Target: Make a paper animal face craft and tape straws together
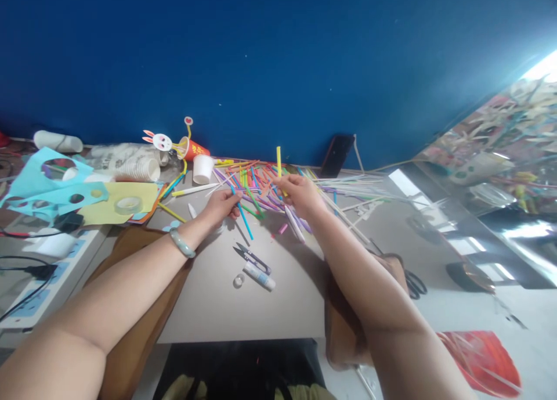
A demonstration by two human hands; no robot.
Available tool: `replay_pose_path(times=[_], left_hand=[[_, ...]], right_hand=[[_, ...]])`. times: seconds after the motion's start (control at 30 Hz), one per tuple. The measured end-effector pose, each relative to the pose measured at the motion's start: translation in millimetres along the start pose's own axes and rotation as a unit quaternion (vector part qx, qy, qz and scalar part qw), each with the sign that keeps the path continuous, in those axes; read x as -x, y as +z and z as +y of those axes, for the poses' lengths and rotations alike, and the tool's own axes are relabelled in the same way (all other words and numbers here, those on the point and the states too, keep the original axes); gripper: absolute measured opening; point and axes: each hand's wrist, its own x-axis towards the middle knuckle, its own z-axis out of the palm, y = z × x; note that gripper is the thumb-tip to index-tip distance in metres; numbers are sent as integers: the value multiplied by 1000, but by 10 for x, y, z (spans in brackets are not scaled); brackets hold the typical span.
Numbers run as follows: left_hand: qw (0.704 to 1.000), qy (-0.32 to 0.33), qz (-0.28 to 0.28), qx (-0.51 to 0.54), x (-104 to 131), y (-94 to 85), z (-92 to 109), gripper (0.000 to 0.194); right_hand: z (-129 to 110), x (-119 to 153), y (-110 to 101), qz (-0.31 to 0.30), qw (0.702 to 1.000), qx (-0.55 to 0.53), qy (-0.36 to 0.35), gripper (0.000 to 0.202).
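My left hand pinches a blue drinking straw, which slants down toward the table. A yellow drinking straw stands upright in my right hand, gripped between thumb and fingers. Behind and between both hands spreads a loose heap of coloured straws. Nearer to me on the tabletop lie thread snips with dark blades, a glue stick and a small clear cap. A short pink piece rests near my right hand.
A white paper cup stands left of the heap, beside a red cup with a rabbit cutout. Cut blue paper and a tape roll lie left. A dark phone leans against the blue wall.
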Motion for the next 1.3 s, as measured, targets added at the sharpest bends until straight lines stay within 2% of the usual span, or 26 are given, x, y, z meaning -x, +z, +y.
replay_pose_path(times=[0.1,0.2,0.3,0.43,0.6,0.73,0.97,1.03,1.17,1.23,1.3], left_hand=[[999,24,10,-21,-30,-14,-25,32],[999,45,3,-24,-64,-33,-65,33],[998,53,0,-26,-79,-45,-103,33],[998,58,1,-40,-62,-43,-117,34],[995,68,-53,-49,-23,-33,-102,37],[995,76,-49,-42,-30,-40,-127,35],[995,96,11,-8,-76,-67,-132,29],[996,84,38,7,-88,-74,-123,27],[995,76,70,19,-105,-81,-130,25],[994,76,72,18,-106,-77,-136,26],[995,76,68,16,-99,-70,-134,27]], right_hand=[[-57,42,-80,66,997,-2,-34,39],[-44,51,-145,75,996,41,-35,38],[52,62,-129,28,991,132,-20,34],[239,108,37,-37,971,236,-31,37],[375,194,283,-142,960,232,-63,36],[406,225,368,-175,953,223,-102,35],[454,172,290,-181,933,286,-119,21],[433,156,240,-152,918,343,-133,17],[379,114,144,-56,870,471,-136,15],[379,100,124,-65,883,450,-118,16],[401,101,134,-113,912,379,-105,22]])
